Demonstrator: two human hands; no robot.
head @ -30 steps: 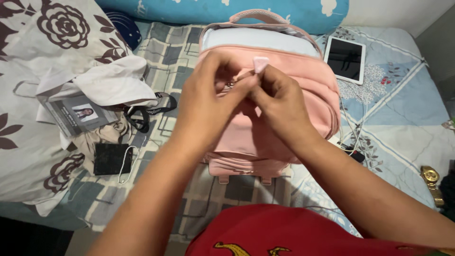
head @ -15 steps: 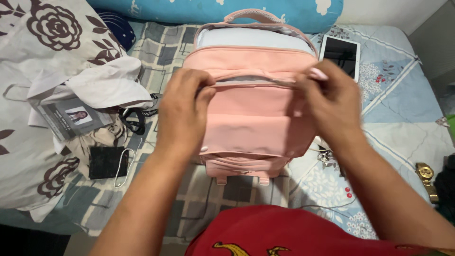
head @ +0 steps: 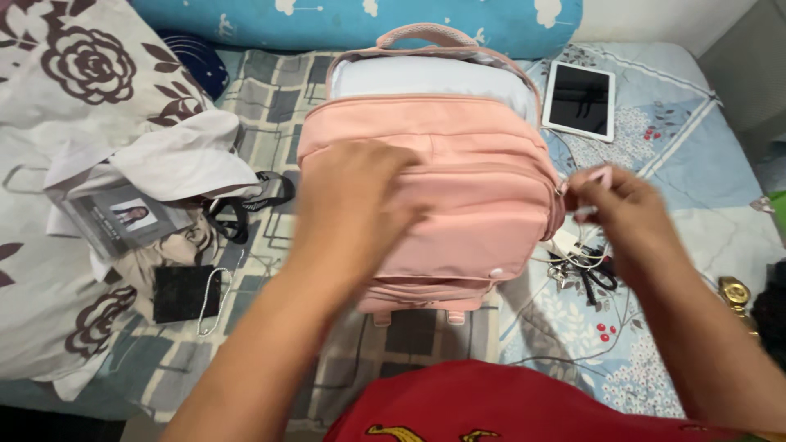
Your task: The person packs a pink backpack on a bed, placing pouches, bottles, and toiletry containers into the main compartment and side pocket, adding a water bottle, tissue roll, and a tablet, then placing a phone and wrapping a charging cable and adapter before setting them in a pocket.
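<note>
**Zipper pull pinched at the backpack's right edge**

The pink backpack (head: 446,155) is laid flat on the bed. Its zipper pull (head: 596,176) is pinched by the right hand (head: 618,217); the front is pressed by the left hand (head: 360,205), spread flat.

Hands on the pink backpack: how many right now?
2. The left hand rests flat on the pink backpack front; the right hand pinches a zipper pull at its right edge.
</note>
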